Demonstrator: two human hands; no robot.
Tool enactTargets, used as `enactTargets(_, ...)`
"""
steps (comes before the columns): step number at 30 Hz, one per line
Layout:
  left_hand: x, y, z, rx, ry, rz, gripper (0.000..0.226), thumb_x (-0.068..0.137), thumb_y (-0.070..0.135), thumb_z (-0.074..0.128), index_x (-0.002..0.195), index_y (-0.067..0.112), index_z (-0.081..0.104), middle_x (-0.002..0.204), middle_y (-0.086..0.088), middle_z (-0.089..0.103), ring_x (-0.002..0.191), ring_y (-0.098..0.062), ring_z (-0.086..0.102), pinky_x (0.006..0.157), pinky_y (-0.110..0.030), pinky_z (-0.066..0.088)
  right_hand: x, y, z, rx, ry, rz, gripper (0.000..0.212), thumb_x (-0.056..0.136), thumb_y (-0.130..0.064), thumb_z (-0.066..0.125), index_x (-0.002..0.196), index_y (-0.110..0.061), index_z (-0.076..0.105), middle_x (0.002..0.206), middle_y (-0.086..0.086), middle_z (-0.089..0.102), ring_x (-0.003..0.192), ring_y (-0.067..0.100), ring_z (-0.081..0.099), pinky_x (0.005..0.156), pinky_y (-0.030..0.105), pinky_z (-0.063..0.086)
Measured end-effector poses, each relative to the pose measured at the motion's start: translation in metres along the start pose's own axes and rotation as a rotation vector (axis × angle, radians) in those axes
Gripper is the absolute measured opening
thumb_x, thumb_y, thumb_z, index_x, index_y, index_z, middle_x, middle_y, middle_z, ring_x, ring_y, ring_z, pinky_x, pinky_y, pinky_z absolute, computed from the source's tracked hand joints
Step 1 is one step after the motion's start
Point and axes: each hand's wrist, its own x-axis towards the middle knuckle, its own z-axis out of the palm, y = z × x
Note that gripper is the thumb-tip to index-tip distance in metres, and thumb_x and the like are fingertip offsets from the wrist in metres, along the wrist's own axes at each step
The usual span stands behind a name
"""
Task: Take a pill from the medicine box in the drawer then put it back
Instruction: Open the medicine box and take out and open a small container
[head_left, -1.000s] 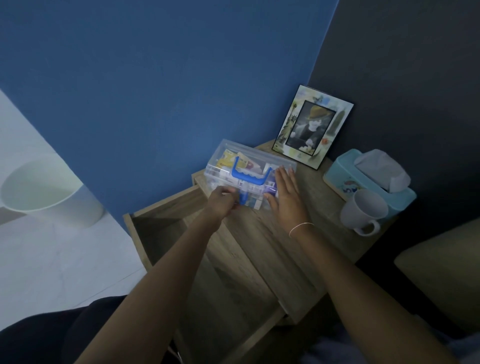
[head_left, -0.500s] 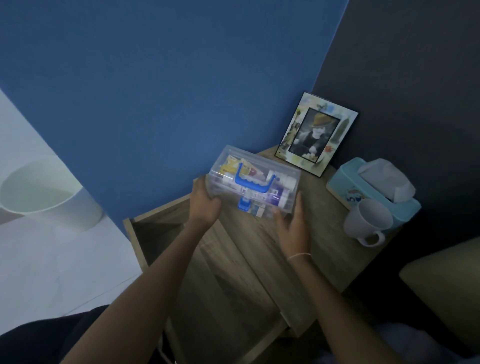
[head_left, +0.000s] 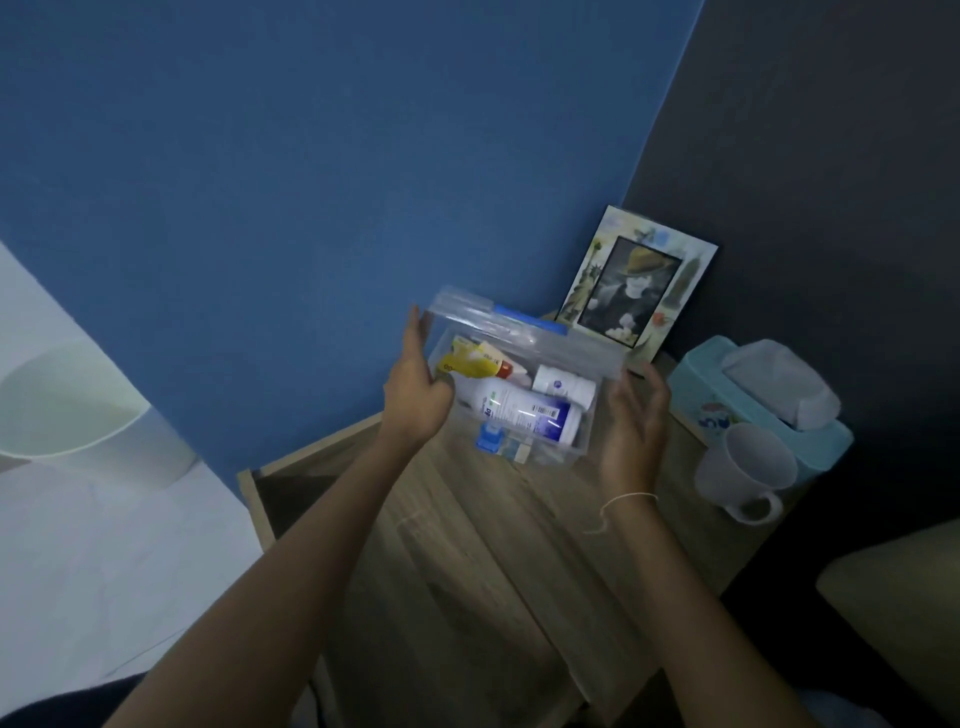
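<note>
1. Box (head_left: 514, 400) is out of the drawer (head_left: 291, 499) and up on the nightstand top (head_left: 498, 525), near the blue wall. So the fetch part looks done.
2. Lid (head_left: 519, 325) is tipped up and back, blue handle showing along its far edge. Box stands open.
3. Inside you can see a big white bottle (head_left: 524, 413) lying on its side, a smaller white one (head_left: 563, 384) behind it, and a yellow tube (head_left: 470, 361) at the left end.
4. No pill out yet, as far as I can judge. Still to come: pick one, close up, box back in the drawer, which sits pulled out and waiting.
5. Left hand (head_left: 415, 395) is at the box's left end, fingers spread and reaching up along the lid's edge. Loosely apart, clamped on nothing; it seems to touch the lid, though blur makes that hard to call.
6. Right hand (head_left: 631, 431) is at the right end, palm turned in, fingers apart and relaxed. It sits just beside the box wall; contact I cannot tell.
7. Off to the right: photo frame (head_left: 636, 278), tissue box (head_left: 727, 395), mug (head_left: 748, 470), all clear of the action.
</note>
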Motion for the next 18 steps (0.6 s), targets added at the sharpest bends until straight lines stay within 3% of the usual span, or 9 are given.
enactTargets(1, 0.010, 0.000, -0.001, 0.011, -0.039, 0.006, 0.082, 0.083, -0.006, 0.046, 0.152, 0.020, 0.010, 0.155, 0.006, 0.030, 0.091, 0.015, 0.054, 0.085, -0.006, 0.035, 0.006, -0.001, 0.003, 0.022, 0.013, 0.001, 0.037, 0.093, -0.011, 0.052, 0.130, -0.012, 0.051, 0.129, 0.003, 0.058, 0.110, -0.003, 0.057, 0.087, 0.017, 0.047)
enactTargets(3, 0.026, 0.000, -0.001, 0.067, -0.108, -0.006, 0.078, 0.084, -0.005, 0.047, 0.152, 0.016, 0.015, 0.157, -0.002, 0.028, 0.123, -0.007, 0.051, 0.099, -0.008, 0.033, 0.016, 0.002, 0.009, 0.027, -0.009, 0.013, 0.039, 0.092, -0.018, 0.051, 0.131, -0.018, 0.052, 0.132, 0.002, 0.057, 0.119, 0.005, 0.055, 0.095, 0.022, 0.045)
enactTargets(5, 0.041, -0.004, -0.001, 0.143, -0.155, -0.033, 0.074, 0.088, 0.003, 0.051, 0.152, 0.017, 0.016, 0.157, -0.006, 0.028, 0.142, -0.023, 0.032, 0.115, -0.030, 0.027, 0.025, 0.008, 0.014, -0.009, -0.064, -0.005, 0.046, 0.095, -0.022, 0.049, 0.140, -0.027, 0.043, 0.137, -0.015, 0.050, 0.119, -0.011, 0.048, 0.091, 0.007, 0.041)
enactTargets(8, 0.054, -0.014, 0.001, 0.185, -0.214, -0.099, 0.070, 0.093, 0.012, 0.050, 0.152, 0.021, 0.013, 0.160, -0.005, 0.020, 0.147, -0.024, 0.020, 0.120, -0.038, 0.019, 0.034, 0.019, 0.023, -0.109, -0.157, -0.023, 0.060, 0.098, -0.026, 0.049, 0.150, -0.033, 0.020, 0.144, -0.028, 0.032, 0.114, -0.031, 0.035, 0.086, -0.005, 0.034)
enactTargets(11, 0.061, -0.022, 0.006, 0.194, -0.273, -0.103, 0.063, 0.098, 0.024, 0.044, 0.152, 0.025, 0.011, 0.161, -0.001, 0.017, 0.148, -0.021, 0.017, 0.119, -0.034, 0.015, 0.040, 0.027, 0.029, -0.163, -0.203, 0.009, 0.068, 0.097, -0.031, 0.050, 0.151, -0.038, 0.009, 0.136, -0.034, 0.031, 0.095, -0.034, 0.044, 0.070, -0.004, 0.040)
enactTargets(14, 0.063, -0.025, 0.014, 0.175, -0.308, -0.103, 0.062, 0.099, 0.025, 0.041, 0.152, 0.029, 0.009, 0.161, 0.002, 0.015, 0.148, -0.018, 0.016, 0.119, -0.033, 0.013, 0.044, 0.035, 0.029, -0.211, -0.264, 0.094, 0.069, 0.095, -0.039, 0.049, 0.147, -0.050, 0.004, 0.141, -0.019, 0.038, 0.085, -0.023, 0.057, 0.057, 0.005, 0.048)
enactTargets(18, 0.064, -0.024, 0.020, 0.157, -0.315, -0.144, 0.063, 0.099, 0.027, 0.037, 0.152, 0.030, 0.003, 0.161, 0.001, 0.016, 0.147, -0.022, 0.020, 0.116, -0.033, 0.017, 0.046, 0.042, 0.025, -0.223, -0.294, 0.224, 0.076, 0.088, -0.055, 0.049, 0.147, -0.050, 0.002, 0.135, 0.002, 0.054, 0.076, 0.001, 0.070, 0.051, 0.018, 0.053)
